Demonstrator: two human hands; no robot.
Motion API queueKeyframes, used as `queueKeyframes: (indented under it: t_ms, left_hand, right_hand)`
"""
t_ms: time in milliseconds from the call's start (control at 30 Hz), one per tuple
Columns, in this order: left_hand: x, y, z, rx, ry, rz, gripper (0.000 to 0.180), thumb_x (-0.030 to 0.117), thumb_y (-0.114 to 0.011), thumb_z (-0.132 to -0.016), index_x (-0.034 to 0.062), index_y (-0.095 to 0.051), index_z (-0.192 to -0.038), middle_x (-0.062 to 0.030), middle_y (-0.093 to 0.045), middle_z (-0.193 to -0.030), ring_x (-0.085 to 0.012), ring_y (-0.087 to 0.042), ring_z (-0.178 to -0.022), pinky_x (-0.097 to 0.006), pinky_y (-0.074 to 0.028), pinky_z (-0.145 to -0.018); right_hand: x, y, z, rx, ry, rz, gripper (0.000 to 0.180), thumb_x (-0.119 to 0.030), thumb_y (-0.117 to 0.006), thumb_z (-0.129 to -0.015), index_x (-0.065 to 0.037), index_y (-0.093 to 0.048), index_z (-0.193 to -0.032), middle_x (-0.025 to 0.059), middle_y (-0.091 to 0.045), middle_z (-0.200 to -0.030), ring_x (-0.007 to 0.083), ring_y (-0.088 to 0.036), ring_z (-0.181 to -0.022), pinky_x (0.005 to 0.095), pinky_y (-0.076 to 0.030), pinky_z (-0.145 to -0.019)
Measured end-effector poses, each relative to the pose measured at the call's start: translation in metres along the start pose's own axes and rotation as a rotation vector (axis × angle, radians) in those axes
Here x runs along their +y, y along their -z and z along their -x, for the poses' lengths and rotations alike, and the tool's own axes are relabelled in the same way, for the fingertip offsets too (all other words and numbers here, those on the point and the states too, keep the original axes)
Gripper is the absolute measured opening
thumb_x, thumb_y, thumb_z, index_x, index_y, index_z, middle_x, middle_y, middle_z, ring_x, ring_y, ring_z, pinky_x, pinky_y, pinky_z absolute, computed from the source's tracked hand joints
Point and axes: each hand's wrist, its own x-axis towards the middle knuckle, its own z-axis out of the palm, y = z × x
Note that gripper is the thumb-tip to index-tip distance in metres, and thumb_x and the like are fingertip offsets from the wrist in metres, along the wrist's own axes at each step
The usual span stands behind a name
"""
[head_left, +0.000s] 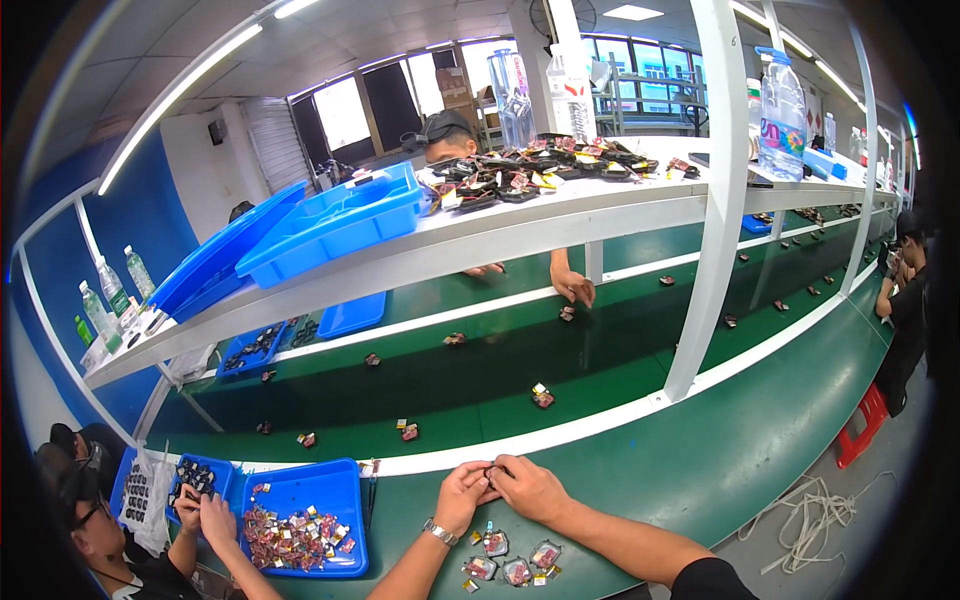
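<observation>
Close together over the green worktop [640,470], my left hand [463,497] and my right hand [530,490] pinch a small dark part [490,473] between their fingertips. Fingers cover most of it, so its exact kind does not show. A metal-banded watch sits on my left wrist. Just below my hands lie several small rounded clear casings [517,571] with reddish circuit boards inside, with small yellow-and-silver pieces [471,586] among them. Left of my left forearm, a blue tray [357,520] holds a heap of small reddish boards with yellow-and-silver pieces.
Beyond a white rail, a green conveyor belt [480,405] carries spaced-out small assemblies. White posts [708,220] support a shelf with blue trays [340,225], dark parts and bottles. At left, a co-worker's hands [190,508] work over another blue tray; across the belt a person's hand [572,285] reaches in.
</observation>
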Motion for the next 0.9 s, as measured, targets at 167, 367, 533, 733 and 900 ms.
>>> queueKeyframes:
  t_ms: [167, 367, 533, 733, 900]
  left_hand:
    - [0.001, -0.003, -0.001, 0.014, -0.01, 0.027, 0.025, 0.0, -0.051, -0.095, 0.0, -0.05, -0.119, -0.0102, -0.064, -0.108, -0.0189, -0.065, -0.098, -0.036, -0.057, -0.086]
    - [-0.001, -0.005, -0.002, 0.07, -0.044, -0.019, 0.022, 0.004, -0.056, -0.094, 0.0006, -0.054, -0.116, -0.0079, -0.065, -0.105, -0.0151, -0.065, -0.091, -0.03, -0.057, -0.078]
    - [-0.008, -0.005, -0.002, 0.134, -0.076, -0.215, 0.021, 0.002, -0.055, -0.094, 0.0011, -0.055, -0.115, -0.0066, -0.067, -0.106, -0.0115, -0.065, -0.089, -0.024, -0.054, -0.073]
    - [0.002, -0.006, 0.001, 0.035, -0.066, 0.012, 0.033, 0.0, -0.052, -0.093, -0.0017, -0.048, -0.126, -0.0105, -0.062, -0.117, -0.0158, -0.063, -0.102, -0.03, -0.057, -0.081]
    - [0.0, 0.001, -0.004, 0.06, -0.031, 0.002, 0.043, -0.004, -0.05, -0.092, -0.0022, -0.043, -0.134, -0.0122, -0.059, -0.122, -0.0162, -0.061, -0.105, -0.03, -0.056, -0.085]
  right_hand:
    - [0.002, -0.001, -0.001, 0.014, 0.011, 0.002, 0.015, -0.011, -0.062, -0.076, -0.003, -0.061, -0.088, 0.0061, -0.057, -0.098, 0.0206, -0.061, -0.083, 0.0311, -0.055, -0.065]
    - [0.006, -0.001, -0.003, 0.022, -0.115, -0.295, 0.019, -0.009, -0.067, -0.079, -0.002, -0.064, -0.097, 0.0078, -0.06, -0.102, 0.0228, -0.063, -0.078, 0.033, -0.054, -0.068]
    - [0.007, -0.005, -0.004, -0.058, -0.467, -0.594, 0.025, -0.008, -0.072, -0.081, -0.002, -0.067, -0.105, 0.0089, -0.065, -0.097, 0.0174, -0.064, -0.073, 0.0274, -0.053, -0.068]
    - [0.016, -0.006, -0.017, -0.116, -0.614, -0.714, 0.018, -0.007, -0.07, -0.083, 0.0, -0.067, -0.099, 0.0095, -0.067, -0.09, 0.0126, -0.065, -0.072, 0.026, -0.053, -0.067]
    - [0.016, -0.008, -0.027, -0.13, -0.612, -0.703, 0.019, -0.009, -0.073, -0.082, 0.002, -0.067, -0.095, 0.0067, -0.068, -0.081, 0.0075, -0.064, -0.068, 0.0221, -0.052, -0.062]
